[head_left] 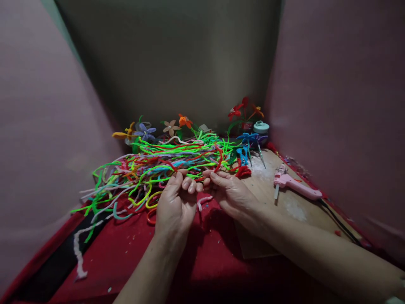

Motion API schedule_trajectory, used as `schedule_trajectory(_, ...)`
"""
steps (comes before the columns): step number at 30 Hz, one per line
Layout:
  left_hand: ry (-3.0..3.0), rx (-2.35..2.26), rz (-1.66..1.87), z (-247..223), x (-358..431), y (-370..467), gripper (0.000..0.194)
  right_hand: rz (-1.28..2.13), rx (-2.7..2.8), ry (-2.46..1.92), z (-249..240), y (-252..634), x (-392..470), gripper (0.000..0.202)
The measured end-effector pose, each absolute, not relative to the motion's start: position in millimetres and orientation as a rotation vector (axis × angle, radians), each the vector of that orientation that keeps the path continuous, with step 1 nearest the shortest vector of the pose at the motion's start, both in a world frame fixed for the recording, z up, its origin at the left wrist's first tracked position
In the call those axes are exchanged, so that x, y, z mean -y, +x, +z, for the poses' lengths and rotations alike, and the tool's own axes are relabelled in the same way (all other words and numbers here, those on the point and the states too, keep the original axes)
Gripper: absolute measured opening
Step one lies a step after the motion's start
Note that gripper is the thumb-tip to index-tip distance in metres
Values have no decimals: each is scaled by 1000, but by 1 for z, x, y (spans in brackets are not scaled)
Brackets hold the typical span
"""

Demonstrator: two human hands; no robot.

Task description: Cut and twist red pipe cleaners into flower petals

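Observation:
Both of my hands are close together at the near edge of a heap of coloured pipe cleaners point(177, 154). My left hand point(177, 198) is pinched, thumb against forefinger, on a red pipe cleaner point(168, 164) whose end sticks up to the left. My right hand point(230, 191) also pinches a red pipe cleaner point(219, 159), which rises in a curve above its fingertips. Whether both belong to one piece I cannot tell, as fingers hide the middle. Right of my right hand lies a red looped pipe-cleaner piece point(243, 171).
A pink glue gun point(297, 185) lies on a board point(262, 185) at the right, its black cord point(338, 219) running off toward me. Pipe-cleaner flowers point(145, 131) stand behind the heap, with blue ones point(248, 139) near a pale-blue-topped jar point(261, 127). Red cloth point(126, 261) covers the table.

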State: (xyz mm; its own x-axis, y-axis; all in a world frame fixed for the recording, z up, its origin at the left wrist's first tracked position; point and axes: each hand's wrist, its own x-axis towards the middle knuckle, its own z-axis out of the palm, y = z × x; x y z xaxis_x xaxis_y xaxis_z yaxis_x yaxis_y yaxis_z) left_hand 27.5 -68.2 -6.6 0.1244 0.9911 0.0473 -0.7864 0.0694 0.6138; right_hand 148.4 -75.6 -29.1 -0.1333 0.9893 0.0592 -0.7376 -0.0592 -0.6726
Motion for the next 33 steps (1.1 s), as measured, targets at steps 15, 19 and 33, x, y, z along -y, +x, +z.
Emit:
schedule_trajectory(15, 1137, -769, 1170, 4, 24, 25, 26, 1540, 1024, -879, -26, 158, 64, 12)
schedule_trajectory(19, 1144, -785, 1156, 2, 20, 28, 20, 1628, 1154, -890, -31, 159, 63, 24)
schedule_trajectory(33, 1212, -677, 1304, -16, 1, 33, 16, 1766, 1146, -926, -49, 166, 57, 18)
